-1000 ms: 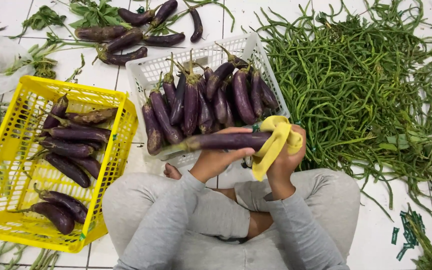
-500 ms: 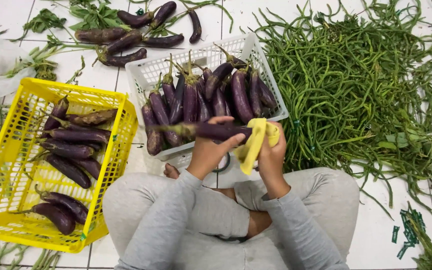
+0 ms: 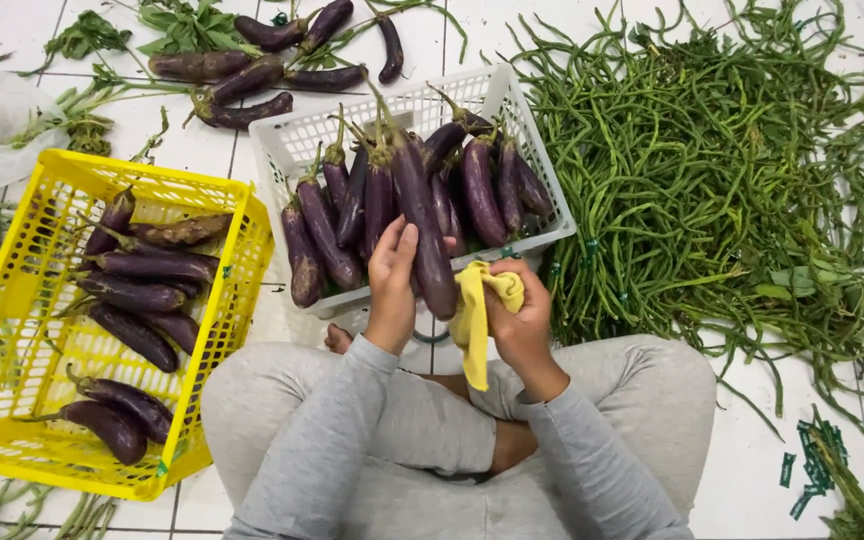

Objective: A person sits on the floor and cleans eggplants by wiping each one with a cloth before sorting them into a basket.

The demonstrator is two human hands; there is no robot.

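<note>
My left hand [image 3: 393, 275] grips a long purple eggplant [image 3: 420, 222], held nearly upright with its green stem pointing away from me, over the front edge of the white basket [image 3: 292, 150]. My right hand [image 3: 522, 310] is closed on a yellow cloth [image 3: 474, 320], pressed against the eggplant's lower end. The cloth's tail hangs down over my lap. I sit cross-legged in grey clothes.
The white basket holds several more eggplants [image 3: 477, 190]. A yellow crate [image 3: 242, 270] on the left holds several eggplants too. Loose eggplants [image 3: 247, 75] and leafy greens lie at the back. A big pile of long green beans [image 3: 722, 170] covers the tiled floor on the right.
The eggplant has turned from lying crosswise in front of me to nearly upright. Both hands and the yellow cloth have shifted left and closer together at its lower end.
</note>
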